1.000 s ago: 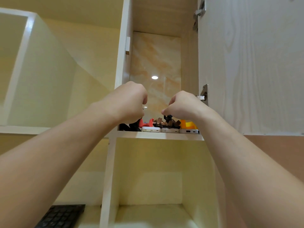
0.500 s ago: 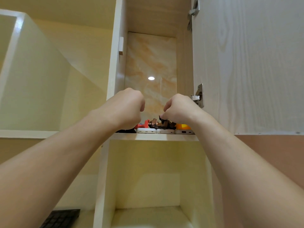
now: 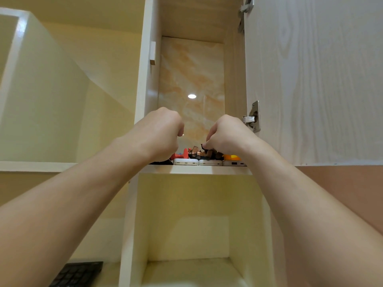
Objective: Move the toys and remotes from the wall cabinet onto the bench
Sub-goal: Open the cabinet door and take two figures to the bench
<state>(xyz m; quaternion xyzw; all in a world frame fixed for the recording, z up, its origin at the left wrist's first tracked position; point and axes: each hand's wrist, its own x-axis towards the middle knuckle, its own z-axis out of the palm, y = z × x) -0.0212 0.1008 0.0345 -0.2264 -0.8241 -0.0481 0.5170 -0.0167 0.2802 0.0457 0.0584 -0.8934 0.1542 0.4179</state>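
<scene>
Three remotes (image 3: 209, 162), three toys (image 3: 182, 155) on shelf (image 3: 196, 169). Right hand (image 3: 228, 135) pinches brown toy (image 3: 195, 153); left hand (image 3: 159, 133) curled, hold unclear.

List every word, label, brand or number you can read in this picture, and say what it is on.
No text can be read anywhere.
Keyboard: key legends too dark and blurred.
White remotes: only their ends show, no lettering.
Toy figure: no print visible.
</scene>
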